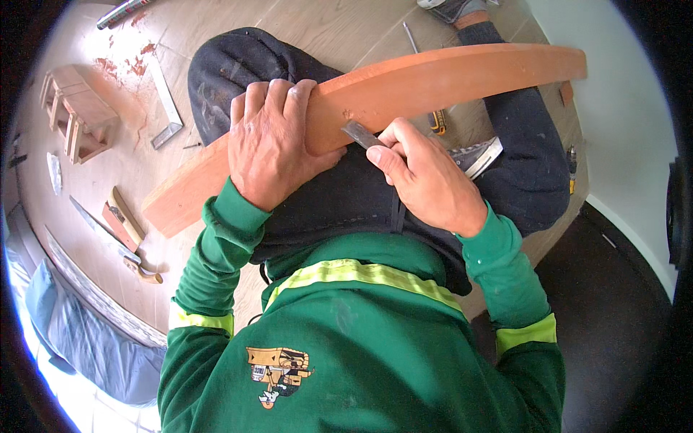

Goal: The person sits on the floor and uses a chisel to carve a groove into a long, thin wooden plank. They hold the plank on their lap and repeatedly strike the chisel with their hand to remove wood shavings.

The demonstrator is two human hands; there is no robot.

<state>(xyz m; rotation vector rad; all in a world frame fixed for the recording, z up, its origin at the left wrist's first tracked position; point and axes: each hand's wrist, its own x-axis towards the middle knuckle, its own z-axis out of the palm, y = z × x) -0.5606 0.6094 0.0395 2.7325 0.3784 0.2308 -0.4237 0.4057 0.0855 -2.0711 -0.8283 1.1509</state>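
A long reddish-brown wooden board [447,81] lies slantwise across my lap, its far right end raised. My left hand [271,141] grips the board by its far edge, fingers over that edge and thumb on the face. In my right hand [429,173] is a chisel [359,133], its flat metal blade pointing up and left. The blade's tip is at the board's near edge, just below a small rough pit [348,114] in the wood. My right fingers hide the chisel's handle.
At left on the wooden floor are a small wooden stool-like frame [83,115], a try square [167,105], a hand saw [108,229] and a wooden plane [124,220]. A yellow-black tool [437,121] lies beyond the board. A white wall [613,94] stands at right.
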